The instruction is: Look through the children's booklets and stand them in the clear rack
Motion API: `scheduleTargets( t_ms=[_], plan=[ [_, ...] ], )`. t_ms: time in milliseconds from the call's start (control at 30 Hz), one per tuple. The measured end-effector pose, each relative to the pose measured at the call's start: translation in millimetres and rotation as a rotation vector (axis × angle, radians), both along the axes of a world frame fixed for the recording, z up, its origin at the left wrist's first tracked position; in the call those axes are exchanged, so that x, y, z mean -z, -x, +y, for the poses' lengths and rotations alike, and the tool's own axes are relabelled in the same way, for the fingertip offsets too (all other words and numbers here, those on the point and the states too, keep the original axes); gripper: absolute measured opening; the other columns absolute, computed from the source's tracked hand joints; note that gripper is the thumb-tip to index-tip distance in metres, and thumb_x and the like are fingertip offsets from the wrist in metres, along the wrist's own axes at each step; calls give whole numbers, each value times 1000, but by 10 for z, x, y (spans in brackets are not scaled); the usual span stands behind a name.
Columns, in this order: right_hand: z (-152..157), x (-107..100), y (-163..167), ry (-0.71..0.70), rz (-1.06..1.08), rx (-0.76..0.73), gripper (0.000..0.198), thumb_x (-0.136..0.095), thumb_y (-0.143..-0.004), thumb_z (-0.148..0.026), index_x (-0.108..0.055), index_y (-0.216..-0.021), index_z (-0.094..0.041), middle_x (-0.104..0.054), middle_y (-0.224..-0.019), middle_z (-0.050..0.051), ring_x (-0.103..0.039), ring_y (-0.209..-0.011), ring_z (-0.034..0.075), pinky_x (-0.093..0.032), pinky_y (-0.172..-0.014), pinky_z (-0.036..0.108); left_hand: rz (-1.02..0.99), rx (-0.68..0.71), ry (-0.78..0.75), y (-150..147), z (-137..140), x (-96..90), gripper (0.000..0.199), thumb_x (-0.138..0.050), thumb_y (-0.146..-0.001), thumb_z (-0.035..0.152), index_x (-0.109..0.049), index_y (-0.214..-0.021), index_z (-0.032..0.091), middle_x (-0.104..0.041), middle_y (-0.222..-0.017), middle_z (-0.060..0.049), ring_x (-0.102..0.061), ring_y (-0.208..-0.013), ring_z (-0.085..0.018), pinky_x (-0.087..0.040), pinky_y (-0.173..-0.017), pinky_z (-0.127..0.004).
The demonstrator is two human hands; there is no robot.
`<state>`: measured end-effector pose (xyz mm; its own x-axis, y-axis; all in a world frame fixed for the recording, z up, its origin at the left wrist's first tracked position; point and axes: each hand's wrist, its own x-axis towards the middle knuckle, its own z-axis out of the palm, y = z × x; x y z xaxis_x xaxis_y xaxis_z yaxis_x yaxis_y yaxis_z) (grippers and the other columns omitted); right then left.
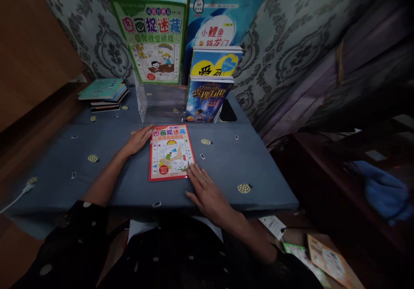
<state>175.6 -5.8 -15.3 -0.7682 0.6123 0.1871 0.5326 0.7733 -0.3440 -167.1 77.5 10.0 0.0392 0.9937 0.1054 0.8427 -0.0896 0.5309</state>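
A red-bordered picture book (172,153) lies flat on the table, its cover facing up. My left hand (139,140) rests along the book's upper left edge with fingers stretched out. On the lower right corner of the same book lie the fingertips of my right hand (207,194), its fingers extended and the thumb apart. Behind the book stands a clear acrylic rack (161,103). A green-bordered picture book (155,43) leans upright in its left half, and a dark blue book (207,100) stands at its lower right.
Several thin books form a stack (102,91) at the table's back left. A black phone (228,110) lies beside the rack. The blue patterned tablecloth (220,168) covers the table. Orange and green books (331,259) lie below the right side. A white cable (16,198) reaches the left edge.
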Motion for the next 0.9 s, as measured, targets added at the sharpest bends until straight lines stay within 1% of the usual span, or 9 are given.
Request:
scheduleTargets(
  t_ms=[200,333,400,500,567,667,767,833,900],
  plan=[
    [-124,30,88,-9,33,43,78,-57,-97,-33,-16,-160,-12,-24,-162,21,-18,-153,33,-35,-120,56,17,0,-6,2,-7,-7,69,-21,-99,56,-46,-147,15,-50,-151,-10,-46,-141,-26,-31,-119,-43],
    [-351,-54,258,57,16,-5,73,-64,-92,-36,-35,-154,-10,-26,-161,25,-19,-151,39,-36,-117,59,66,30,16,5,12,27,69,-20,-99,58,-42,-150,19,-46,-154,-9,-41,-144,-25,-26,-121,-44],
    [-460,-115,376,85,3,-55,70,-67,-91,-38,-43,-150,-8,-24,-161,27,-19,-150,42,-35,-118,59,112,41,25,-20,14,60,70,-20,-99,59,-37,-153,18,-41,-157,-11,-36,-147,-26,-23,-122,-47],
    [-558,-202,559,87,17,-159,70,-67,-91,-40,-44,-149,-9,-22,-162,26,-17,-151,42,-32,-120,56,216,57,26,-81,-8,106,70,-24,-99,58,-32,-155,17,-33,-161,-13,-24,-152,-27,-15,-123,-53],
    [-579,-253,660,71,29,-214,68,-67,-91,-41,-46,-147,-9,-24,-161,28,-19,-151,42,-32,-120,56,285,66,20,-117,-28,123,69,-27,-99,57,-31,-156,18,-29,-163,-14,-19,-153,-28,-13,-122,-55],
    [-584,-319,759,36,19,-270,64,-66,-92,-43,-50,-143,-8,-32,-156,31,-26,-149,42,-34,-118,56,348,67,15,-163,-36,126,66,-28,-100,54,-32,-155,18,-29,-163,-15,-19,-153,-28,-15,-122,-55],
    [-581,-358,824,-18,15,-315,59,-64,-93,-42,-52,-140,-9,-37,-154,31,-31,-147,40,-38,-116,53,377,28,2,-247,-18,116,64,-27,-101,51,-35,-153,13,-31,-161,-18,-22,-152,-30,-19,-121,-56],
    [-556,-367,878,-58,29,-365,56,-63,-93,-40,-53,-138,-10,-39,-153,29,-34,-147,37,-38,-116,50,383,12,11,-344,-11,103,68,-30,-100,54,-36,-151,9,-31,-160,-22,-23,-152,-33,-22,-120,-56],
    [-496,-368,954,-102,55,-457,50,-62,-94,-38,-56,-135,-10,-43,-152,27,-35,-147,33,-37,-118,46,376,43,18,-465,-23,81,74,-33,-98,59,-36,-151,7,-30,-160,-24,-22,-152,-34,-22,-120,-56]
  ],
)
